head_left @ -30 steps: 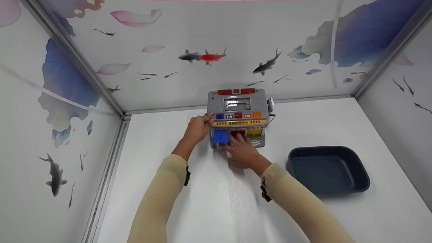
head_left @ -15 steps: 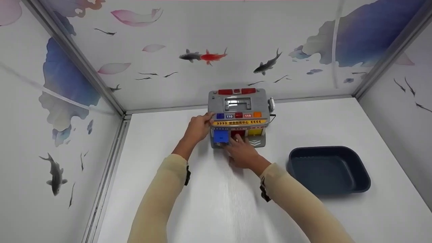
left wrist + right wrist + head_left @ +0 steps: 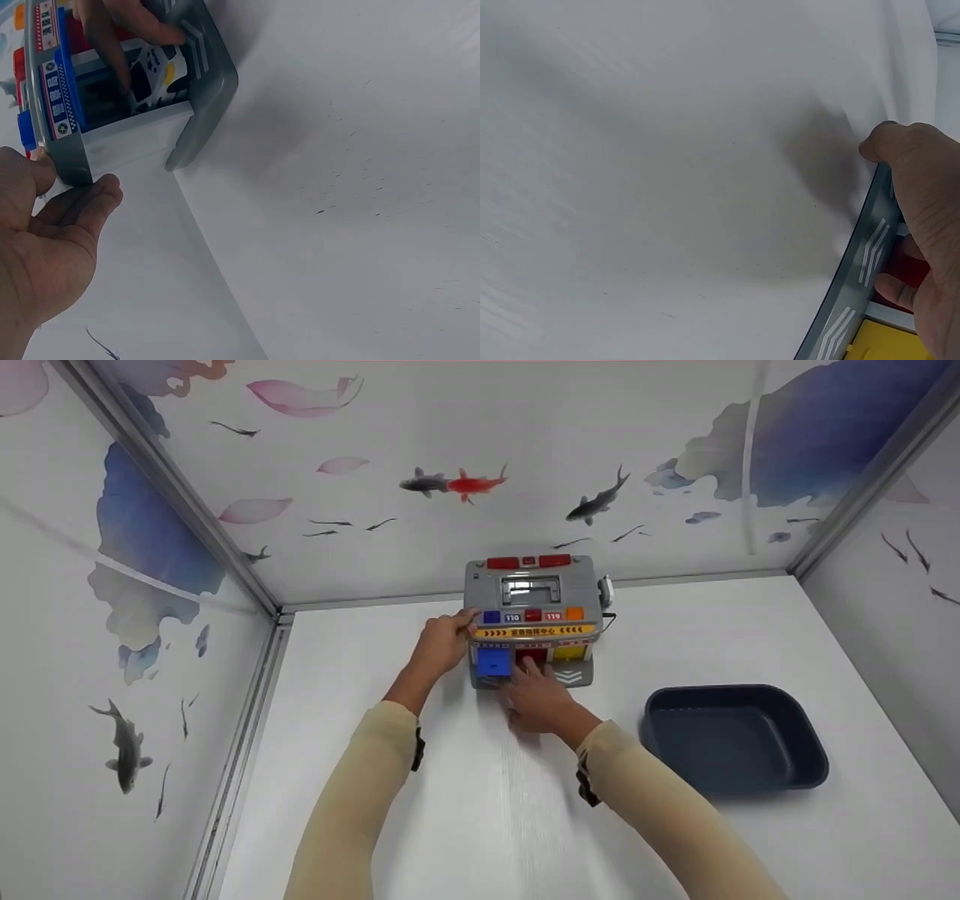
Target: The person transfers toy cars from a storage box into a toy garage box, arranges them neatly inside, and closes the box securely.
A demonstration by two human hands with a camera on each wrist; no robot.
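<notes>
A grey toy rescue station (image 3: 534,592) stands against the back wall, its blue garage door (image 3: 493,661) raised. My left hand (image 3: 442,643) grips the station's roof at its left front corner, thumb above and fingers below in the left wrist view. Under the blue door sits a white toy car (image 3: 161,75) with dark star marks and a yellow patch. My right hand (image 3: 536,695) reaches in front of the doorways. Its extended fingers touch the car in the left wrist view, while another finger lies near the red door (image 3: 907,266).
To the right on the white table (image 3: 450,825) is a dark blue rectangular basin (image 3: 731,742). A yellow door (image 3: 568,652) closes the station's right bay. A white part (image 3: 606,592) sticks out from its right side. Printed walls enclose the table on three sides.
The whitish car end showing below the blue door has slid inward and is now mostly out of sight in the head view. My left hand keeps its grip on the roof corner.
</notes>
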